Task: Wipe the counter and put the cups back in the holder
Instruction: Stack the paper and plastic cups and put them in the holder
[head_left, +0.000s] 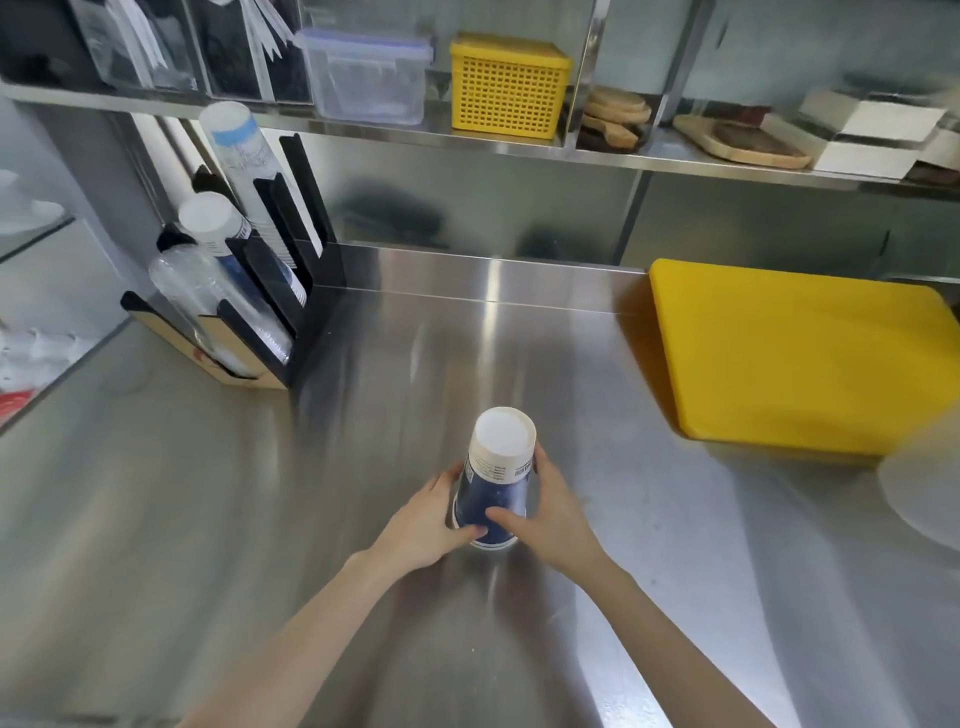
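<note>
Cups (496, 478), inverted as a stack, gripped mid-counter (363, 519) between left hand (423, 525) and right hand (553, 514).
Separation of nested cups is risked if only the outer one is squeezed during transfer to the holder (280, 291), well apart at left.

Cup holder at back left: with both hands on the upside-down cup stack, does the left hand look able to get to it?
Probably yes. Bare counter lies between the left hand and the cup holder, nothing in the way. The hand is occupied with the cup stack, though.
</note>
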